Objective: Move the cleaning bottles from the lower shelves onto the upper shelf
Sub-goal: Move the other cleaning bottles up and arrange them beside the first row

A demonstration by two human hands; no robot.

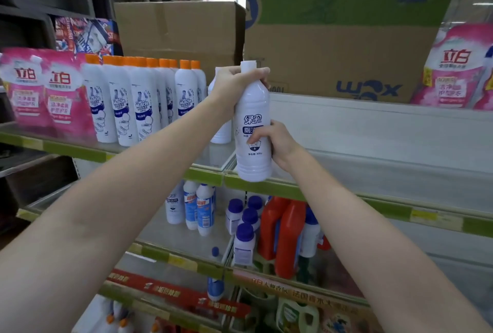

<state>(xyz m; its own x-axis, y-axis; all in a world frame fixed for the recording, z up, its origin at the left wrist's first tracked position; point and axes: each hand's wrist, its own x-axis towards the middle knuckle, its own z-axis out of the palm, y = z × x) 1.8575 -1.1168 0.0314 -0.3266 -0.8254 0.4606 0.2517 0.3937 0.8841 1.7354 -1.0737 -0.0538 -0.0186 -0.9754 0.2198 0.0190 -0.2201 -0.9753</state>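
White toilet-cleaner bottle held upright in both hands, its base level with the green front edge of the upper shelf, not yet set down. Left hand wraps the neck and shoulder just under the white cap, fingers curled round it — likely steering the top. Right hand grips the lower body at the label, fingers curled across the front, apparently taking the weight. Two-hand hold probably keeps a tall, narrow bottle from tipping on its way in.

Just behind the held bottle on that shelf: another plain white bottle, partly hidden. Further left of it, a row of orange-capped Mr Muscle bottles, then pink detergent pouches.

Below the held bottle, on the next shelf down: blue-labelled white bottles, small purple-capped bottles, red jugs. Judged: more left to move.
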